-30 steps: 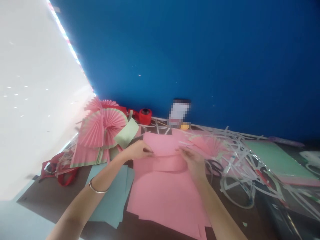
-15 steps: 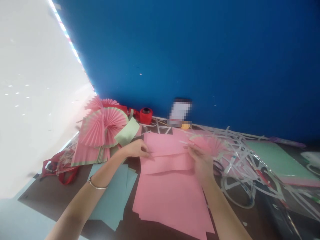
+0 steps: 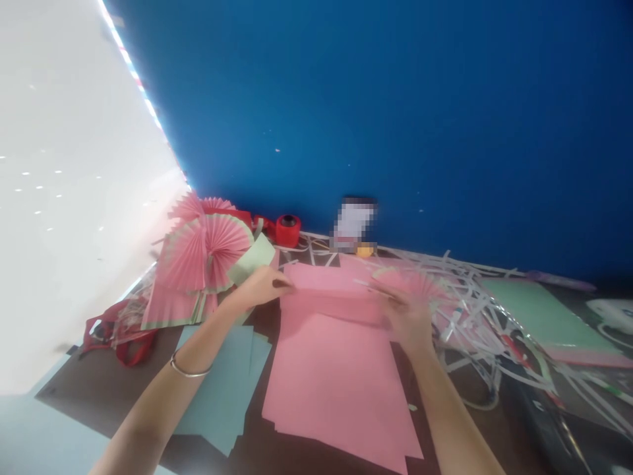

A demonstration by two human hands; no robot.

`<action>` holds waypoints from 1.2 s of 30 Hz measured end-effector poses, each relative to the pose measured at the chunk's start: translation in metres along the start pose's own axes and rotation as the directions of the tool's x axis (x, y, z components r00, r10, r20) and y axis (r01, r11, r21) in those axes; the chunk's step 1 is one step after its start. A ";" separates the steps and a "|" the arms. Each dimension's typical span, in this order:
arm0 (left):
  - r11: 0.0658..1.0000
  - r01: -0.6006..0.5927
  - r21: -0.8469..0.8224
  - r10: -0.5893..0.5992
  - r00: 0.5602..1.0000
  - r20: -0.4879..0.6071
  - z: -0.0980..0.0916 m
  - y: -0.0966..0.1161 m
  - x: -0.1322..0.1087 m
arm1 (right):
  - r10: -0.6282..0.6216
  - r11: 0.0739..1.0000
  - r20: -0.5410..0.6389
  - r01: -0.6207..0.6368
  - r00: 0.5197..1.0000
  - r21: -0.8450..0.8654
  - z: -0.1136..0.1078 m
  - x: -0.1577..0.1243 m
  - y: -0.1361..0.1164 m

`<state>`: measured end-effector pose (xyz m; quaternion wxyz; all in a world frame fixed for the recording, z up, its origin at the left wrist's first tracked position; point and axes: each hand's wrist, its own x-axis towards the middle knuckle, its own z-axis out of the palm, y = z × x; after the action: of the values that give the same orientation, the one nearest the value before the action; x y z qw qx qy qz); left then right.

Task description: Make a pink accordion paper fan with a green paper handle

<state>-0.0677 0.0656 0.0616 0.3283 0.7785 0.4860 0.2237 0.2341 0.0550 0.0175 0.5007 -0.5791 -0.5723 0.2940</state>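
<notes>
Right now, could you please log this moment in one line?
left hand: at folded pink paper, left end | right hand: at right end, blurred | near: light-blue paper

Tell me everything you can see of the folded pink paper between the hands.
The folded pink paper looks plain, matte and thin. Its creased band runs crosswise, slightly bowed, near the far end of the pink sheets below. The left hand is at its left end, the right hand at its right; blur hides the right hand's exact grip.

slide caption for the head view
Left hand and right hand at opposite edges of pink paper, between a pleated fan and white strips.
</notes>
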 end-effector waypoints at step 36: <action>0.909 -0.313 0.275 0.307 0.949 0.064 0.044 -0.028 0.010 | -0.348 0.555 0.622 0.688 0.702 -0.467 0.032 -0.027 -0.008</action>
<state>-0.0513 0.0704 0.0108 0.1793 0.8865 0.3799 0.1941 0.1975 0.0359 0.0081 0.1711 -0.4280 -0.8870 0.0282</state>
